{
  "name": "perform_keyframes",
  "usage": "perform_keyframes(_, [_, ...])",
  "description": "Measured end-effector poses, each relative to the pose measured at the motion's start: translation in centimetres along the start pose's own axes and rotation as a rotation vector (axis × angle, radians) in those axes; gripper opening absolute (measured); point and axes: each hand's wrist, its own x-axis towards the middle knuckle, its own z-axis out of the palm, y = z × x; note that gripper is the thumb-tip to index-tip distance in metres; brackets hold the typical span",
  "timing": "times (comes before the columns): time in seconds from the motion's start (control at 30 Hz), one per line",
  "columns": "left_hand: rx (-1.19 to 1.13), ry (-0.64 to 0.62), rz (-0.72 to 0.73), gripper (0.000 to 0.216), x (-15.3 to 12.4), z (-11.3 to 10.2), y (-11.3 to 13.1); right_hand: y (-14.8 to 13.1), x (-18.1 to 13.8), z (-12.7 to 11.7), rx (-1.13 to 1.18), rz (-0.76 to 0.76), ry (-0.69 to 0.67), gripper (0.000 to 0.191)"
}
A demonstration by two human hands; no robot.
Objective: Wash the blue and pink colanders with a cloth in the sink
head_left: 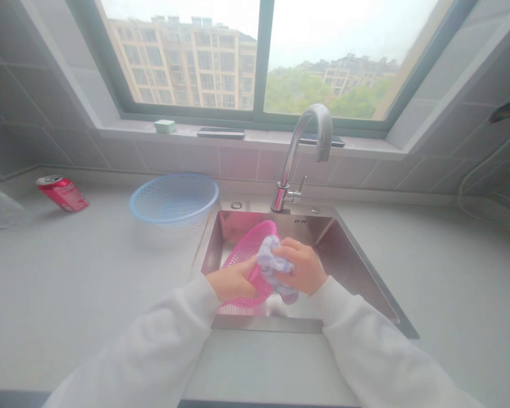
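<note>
Colander of pink plastic mesh (247, 250) tilted, long axis running up-right away from body, L hand (232, 279) half-closed on its near edge — R hand (301, 265) nearer centre, closed on crumpled pale blue cloth (274, 265) pressed against it.

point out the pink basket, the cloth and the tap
Pink plastic basket (247, 250), head view, on its mesh wall
Lilac and white cloth (274, 265), head view, on the middle of the bunch
Chrome tap (322, 120), head view, on the spout's bend
</note>
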Motion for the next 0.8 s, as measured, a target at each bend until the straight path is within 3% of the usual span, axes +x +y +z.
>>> perform_keyframes(0.13, [0.054, -0.106, 0.035, 0.103, -0.7, 0.4, 0.9, 3.3, 0.6, -1.3, 0.093, 0.371, 0.231, 0.025])
perform_keyframes(0.2, [0.063, -0.097, 0.048, 0.104, -0.6, 0.6, 0.8, 3.7, 0.7, -1.4, 0.143, 0.434, 0.246, 0.024])
perform_keyframes(0.3, [-0.029, -0.025, 0.059, 0.106, 0.1, 0.6, -0.3, 2.0, 0.6, -0.4, 0.161, 0.304, 0.154, 0.019])
perform_keyframes(0.4, [-0.112, 0.098, 0.094, 0.091, 0.7, 0.0, -1.4, -1.0, 0.1, 1.1, 0.156, -0.001, -0.067, 0.013])
perform_keyframes(0.5, [-0.102, 0.114, 0.080, 0.089, 0.6, -0.5, -1.4, -2.2, 0.0, 1.7, 0.095, -0.065, -0.098, 0.014])
perform_keyframes(0.57, [-0.081, 0.077, 0.047, 0.099, 0.3, -0.6, -0.8, -1.3, 0.2, 1.2, 0.078, 0.032, -0.018, 0.017])
perform_keyframes(0.7, [-0.027, -0.119, 0.033, 0.110, -0.6, -0.1, 1.0, 2.1, 0.9, -0.7, 0.112, 0.390, 0.227, 0.019])
perform_keyframes(0.8, [0.041, -0.157, 0.011, 0.106, -1.0, 0.3, 1.7, 3.7, 1.1, -1.5, 0.211, 0.559, 0.242, 0.021])
